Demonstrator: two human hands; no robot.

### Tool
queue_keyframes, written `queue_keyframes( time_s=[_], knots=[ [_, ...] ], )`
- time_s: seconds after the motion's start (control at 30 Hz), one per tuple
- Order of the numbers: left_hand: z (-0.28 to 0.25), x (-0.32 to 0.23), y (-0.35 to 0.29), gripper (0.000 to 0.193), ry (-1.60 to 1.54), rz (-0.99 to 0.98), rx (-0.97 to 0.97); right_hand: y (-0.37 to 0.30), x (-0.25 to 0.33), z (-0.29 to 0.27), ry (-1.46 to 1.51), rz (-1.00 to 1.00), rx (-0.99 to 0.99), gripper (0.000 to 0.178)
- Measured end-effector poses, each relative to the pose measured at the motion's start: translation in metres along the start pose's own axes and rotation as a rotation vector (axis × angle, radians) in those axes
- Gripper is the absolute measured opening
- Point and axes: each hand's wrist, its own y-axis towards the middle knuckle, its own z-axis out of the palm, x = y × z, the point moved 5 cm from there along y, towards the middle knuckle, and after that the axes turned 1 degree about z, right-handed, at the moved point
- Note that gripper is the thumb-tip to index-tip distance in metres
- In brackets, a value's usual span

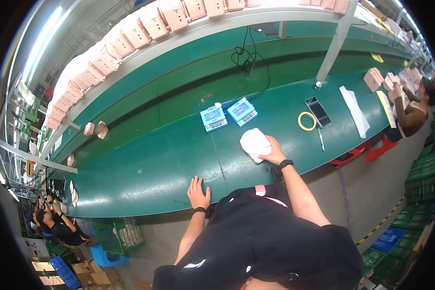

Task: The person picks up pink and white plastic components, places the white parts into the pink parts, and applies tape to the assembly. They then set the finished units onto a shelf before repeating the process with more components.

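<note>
My right hand (275, 152) grips a white rounded object (254, 141) by its right side, over the green tabletop. I cannot make out its exact kind; a yellowish edge shows along its lower side. My left hand (198, 194) rests flat at the table's near edge, fingers stretched out, holding nothing. Just beyond the white object stand two light-blue boxes with small screens and buttons, the left box (213, 119) and the right box (242, 112). A small pale piece sits on top of the left one.
On the green table (150, 179), right of my hand, lie a yellow ring (299, 122), a black phone (318, 112), a pen (321, 139) and a white sheet (355, 112). Pink cases (152, 25) line the shelf above. Co-workers sit at the far right (414, 112) and far left (65, 227).
</note>
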Motion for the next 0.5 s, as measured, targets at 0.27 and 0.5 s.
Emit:
queue_keyframes(
  time_s=[0.27,0.5],
  knots=[
    [-0.005,-0.002,0.001,0.043,-0.036,-0.008,-0.043,-0.013,0.037,-0.001,-0.117,-0.079,-0.097,0.103],
    [0.005,-0.009,0.040,0.040,-0.200,-0.149,-0.020,-0.031,0.040,0.000,-0.293,-0.220,-0.185,0.098]
  ],
)
